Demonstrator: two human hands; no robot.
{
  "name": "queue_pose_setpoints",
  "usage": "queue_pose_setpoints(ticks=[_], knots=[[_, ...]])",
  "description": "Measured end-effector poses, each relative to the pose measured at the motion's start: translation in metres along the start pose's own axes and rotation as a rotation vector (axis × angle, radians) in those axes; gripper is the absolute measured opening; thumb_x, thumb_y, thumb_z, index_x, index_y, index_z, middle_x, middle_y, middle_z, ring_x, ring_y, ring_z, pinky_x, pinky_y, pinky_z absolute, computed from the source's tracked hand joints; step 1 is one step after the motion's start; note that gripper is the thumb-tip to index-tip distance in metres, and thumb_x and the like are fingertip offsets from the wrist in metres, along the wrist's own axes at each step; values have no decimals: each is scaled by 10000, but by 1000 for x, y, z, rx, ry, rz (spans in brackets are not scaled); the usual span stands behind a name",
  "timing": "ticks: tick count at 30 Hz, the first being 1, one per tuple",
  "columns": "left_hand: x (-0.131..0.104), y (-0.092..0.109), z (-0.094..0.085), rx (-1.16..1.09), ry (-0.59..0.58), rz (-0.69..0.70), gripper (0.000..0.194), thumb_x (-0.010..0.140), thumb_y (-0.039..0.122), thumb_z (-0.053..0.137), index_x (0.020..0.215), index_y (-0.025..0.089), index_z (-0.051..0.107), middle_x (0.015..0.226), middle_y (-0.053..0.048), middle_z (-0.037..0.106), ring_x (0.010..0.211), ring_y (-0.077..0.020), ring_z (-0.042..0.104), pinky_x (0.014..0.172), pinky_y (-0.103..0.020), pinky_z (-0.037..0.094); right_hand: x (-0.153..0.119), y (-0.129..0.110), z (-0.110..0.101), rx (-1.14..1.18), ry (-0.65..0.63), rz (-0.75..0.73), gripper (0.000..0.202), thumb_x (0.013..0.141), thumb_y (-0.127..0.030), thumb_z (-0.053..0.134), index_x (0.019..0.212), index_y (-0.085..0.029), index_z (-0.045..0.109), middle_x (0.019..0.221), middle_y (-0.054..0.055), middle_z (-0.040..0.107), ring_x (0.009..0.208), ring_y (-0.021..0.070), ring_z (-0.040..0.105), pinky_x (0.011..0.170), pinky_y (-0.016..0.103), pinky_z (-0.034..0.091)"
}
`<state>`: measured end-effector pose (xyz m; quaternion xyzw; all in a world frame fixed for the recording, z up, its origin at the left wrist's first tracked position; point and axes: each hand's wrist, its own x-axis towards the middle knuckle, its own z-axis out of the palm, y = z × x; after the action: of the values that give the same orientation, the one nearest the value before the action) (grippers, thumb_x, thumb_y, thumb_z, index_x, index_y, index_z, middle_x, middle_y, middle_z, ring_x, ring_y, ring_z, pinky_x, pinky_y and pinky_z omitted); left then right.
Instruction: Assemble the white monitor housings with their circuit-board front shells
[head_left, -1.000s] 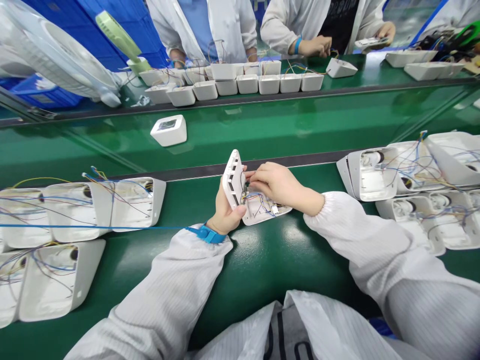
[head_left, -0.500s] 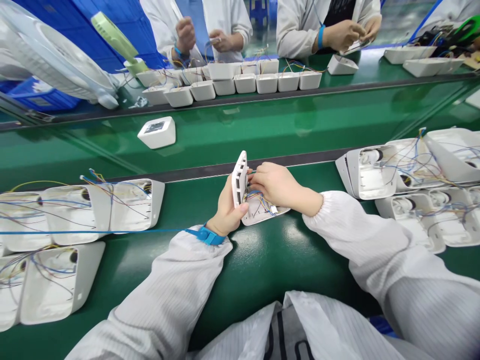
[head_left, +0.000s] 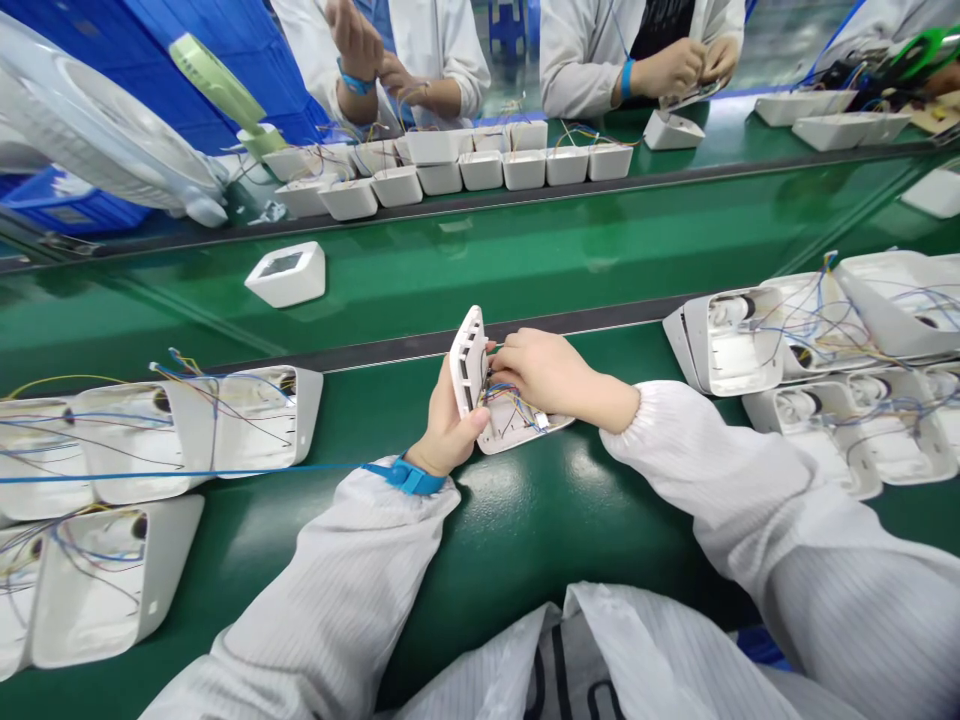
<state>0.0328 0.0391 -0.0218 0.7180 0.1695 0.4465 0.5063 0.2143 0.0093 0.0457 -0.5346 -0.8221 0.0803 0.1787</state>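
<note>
My left hand [head_left: 448,425] grips a white slotted cover [head_left: 469,362], held upright and tilted, thumb on its lower edge. Beside it lies an open white housing [head_left: 510,432] on the green table [head_left: 555,520], with coloured wires [head_left: 517,400] and a small white connector [head_left: 541,421] in it. My right hand [head_left: 544,370] is over the housing, its fingers pinched together behind the cover among the wires. What those fingertips hold is hidden.
White housings with wires stand at the left [head_left: 259,420] and right [head_left: 742,345]. A closed white unit [head_left: 287,275] is on the green strip beyond the dark rail. Across it, people's hands work behind a row of white housings [head_left: 480,170], near a fan [head_left: 105,110].
The closed white unit has shifted left and slightly nearer. Across the table, one person's hands have risen and come together. My hands keep nearly the same pose; the view has shifted slightly.
</note>
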Motion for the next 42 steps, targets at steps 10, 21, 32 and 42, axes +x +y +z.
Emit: queue_pose_setpoints(ticks=[10, 21, 32, 42], knots=[[1, 1, 2, -117, -10, -20, 770, 791, 575, 646, 1413, 200, 391, 1451, -186, 423, 1300, -379, 487, 1078, -575, 402, 1, 24, -29, 228, -217, 245, 222, 770, -127, 575, 894, -206, 741, 855, 9, 725, 702, 135, 593, 622, 248, 363], [1, 1, -1, -44, -28, -9, 786, 804, 587, 623, 1434, 197, 362, 1455, -192, 418, 1275, -368, 510, 1067, -563, 413, 4, 24, -23, 237, -260, 279, 154, 754, -172, 610, 855, -199, 722, 826, 10, 721, 676, 128, 586, 594, 242, 357], [2, 4, 1, -42, -33, 10, 800, 809, 575, 627, 1467, 236, 323, 1455, -164, 432, 1274, -353, 509, 1068, -560, 424, -4, 12, -49, 450, -233, 45, 360, 824, -488, 666, 1013, -190, 737, 928, 41, 692, 746, 136, 590, 647, 253, 398], [1, 0, -1, -61, -65, 8, 839, 803, 570, 646, 1493, 265, 278, 1485, -163, 390, 1287, -358, 499, 1083, -577, 407, -3, 11, -42, 515, -281, -36, 123, 832, -187, 672, 910, -199, 765, 828, -4, 718, 697, 113, 617, 652, 231, 426]])
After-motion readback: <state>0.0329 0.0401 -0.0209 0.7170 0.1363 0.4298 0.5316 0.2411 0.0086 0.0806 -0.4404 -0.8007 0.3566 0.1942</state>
